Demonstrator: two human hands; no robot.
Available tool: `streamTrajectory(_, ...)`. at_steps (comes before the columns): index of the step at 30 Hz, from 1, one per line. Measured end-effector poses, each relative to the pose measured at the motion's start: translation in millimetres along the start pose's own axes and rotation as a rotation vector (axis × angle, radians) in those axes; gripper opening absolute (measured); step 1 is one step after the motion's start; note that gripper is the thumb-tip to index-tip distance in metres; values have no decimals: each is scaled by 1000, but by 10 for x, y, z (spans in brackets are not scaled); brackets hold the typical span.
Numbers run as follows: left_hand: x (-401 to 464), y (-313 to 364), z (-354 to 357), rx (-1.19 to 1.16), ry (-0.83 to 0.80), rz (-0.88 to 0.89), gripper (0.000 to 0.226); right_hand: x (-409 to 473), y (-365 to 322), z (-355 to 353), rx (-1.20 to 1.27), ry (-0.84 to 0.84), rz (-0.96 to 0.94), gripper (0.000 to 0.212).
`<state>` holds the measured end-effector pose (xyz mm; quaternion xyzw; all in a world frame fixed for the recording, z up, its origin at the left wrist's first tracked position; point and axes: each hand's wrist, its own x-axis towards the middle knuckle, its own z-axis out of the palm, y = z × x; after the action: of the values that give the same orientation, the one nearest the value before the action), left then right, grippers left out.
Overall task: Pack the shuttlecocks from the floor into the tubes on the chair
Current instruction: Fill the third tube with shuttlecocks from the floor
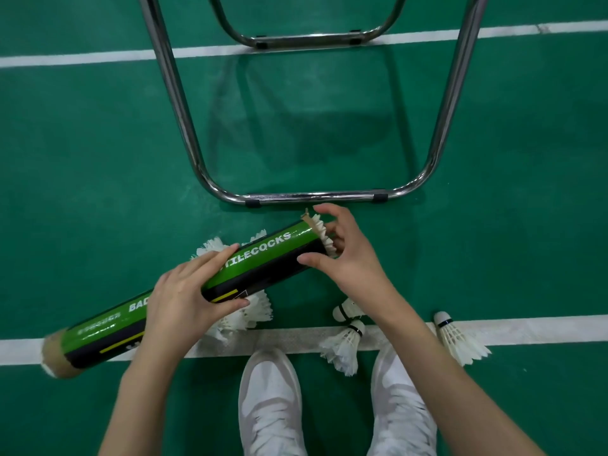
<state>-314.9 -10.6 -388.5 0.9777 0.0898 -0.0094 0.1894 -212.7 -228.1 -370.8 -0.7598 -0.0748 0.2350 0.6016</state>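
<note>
**Fingers seat a shuttlecock in the tube mouth**

Fingers (332, 240) of the right hand (348, 255) curl on a shuttlecock (321, 233) at the tube's (250, 269) far-right mouth; the left hand (187, 296) clamps mid-tube. Best pushed straight, sparing feathers. Loose shuttlecocks (342, 345) lie near, on the floor (98, 159).

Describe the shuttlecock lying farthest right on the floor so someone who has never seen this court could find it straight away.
Start at the wide white court line running across the green floor just ahead of the person's white shoes. Follow it right, past the right forearm, to the white feathered shuttlecock lying across that line. Unlike the pair left of the forearm, it lies alone, cork tip with a dark band pointing away from the person.
</note>
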Motion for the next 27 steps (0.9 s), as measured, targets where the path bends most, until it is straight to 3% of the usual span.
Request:
streamTrajectory(5,-9,-17,36,53,18,19,84,1,39,3,-16,62,58,70)
streamTrajectory(21,-16,-1,151,68,53,87,81,14,118,-95,57,-193,99,54)
streamTrajectory(27,-42,-9,176,72,35,98,80,-9,168,-118,33,-268,117,58)
